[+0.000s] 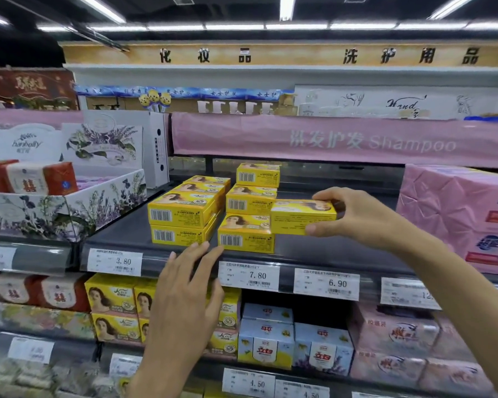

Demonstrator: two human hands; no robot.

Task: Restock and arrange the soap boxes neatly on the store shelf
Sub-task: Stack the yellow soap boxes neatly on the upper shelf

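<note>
1. A yellow box [302, 216] is pinched at its right end by the right hand [354, 216], with the fingers laid over the top and the thumb hooked under the front edge. It is held just right of the middle row of stacks [246, 234]. Whether it already rests on the shelf [342, 248] cannot be told.
2. Nothing is held by the left hand [184, 297]. Its fingers are straight, and the tips lie at the shelf lip just below the front boxes.
3. Because the box is gripped at one end only, its free end could dip and knock the neighbouring boxes askew.
4. If the box is pushed in too hard, the loosely stacked rows could be shoved back or out of line, and the single box perched at the rear could be toppled.
5. If the left hand is raised carelessly, a front box could be nudged off the lip.
6. Bare shelf lies to the right, bounded by a pink pack [457, 214]. A floral tray [104, 202] stands at the left, and price tags [247, 275] run along the edge. Nothing is seen in the way of the open spot.
</note>
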